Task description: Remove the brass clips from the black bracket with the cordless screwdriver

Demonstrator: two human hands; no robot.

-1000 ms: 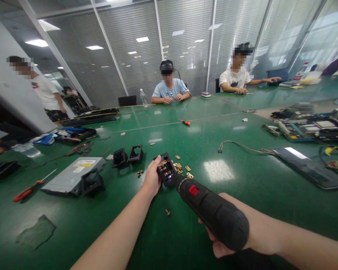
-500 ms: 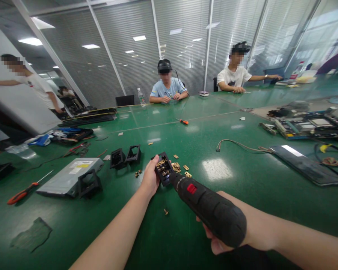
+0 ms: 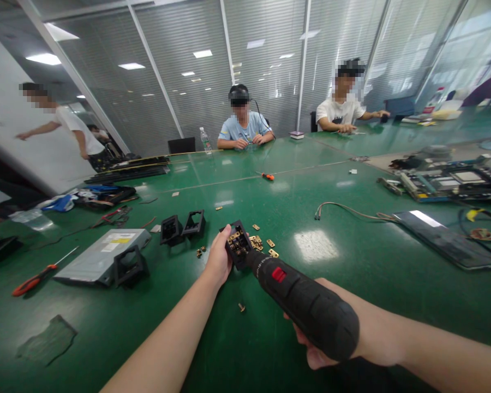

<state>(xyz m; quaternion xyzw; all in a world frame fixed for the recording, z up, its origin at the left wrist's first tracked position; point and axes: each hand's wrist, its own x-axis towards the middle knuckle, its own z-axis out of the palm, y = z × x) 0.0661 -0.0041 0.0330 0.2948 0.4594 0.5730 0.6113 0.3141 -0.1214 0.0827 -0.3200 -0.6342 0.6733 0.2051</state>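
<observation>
A screwdriver [image 3: 35,281] lies at the left of the green worktop [image 3: 106,316], just beside a grey drive [image 3: 104,251]; nearer the front lies a jagged, see-through sheet [image 3: 47,339]. Past the drive are red-handled pliers [image 3: 113,215], and further back a pile of dark strips [image 3: 131,168]. A second screwdriver [image 3: 267,177] lies near the middle. To the right, a wire [image 3: 331,203] trails from a dark panel [image 3: 437,237], with circuit boards [image 3: 466,177] behind. A bottle [image 3: 205,141] stands at the far edge, near a seated person in blue [image 3: 245,130].
</observation>
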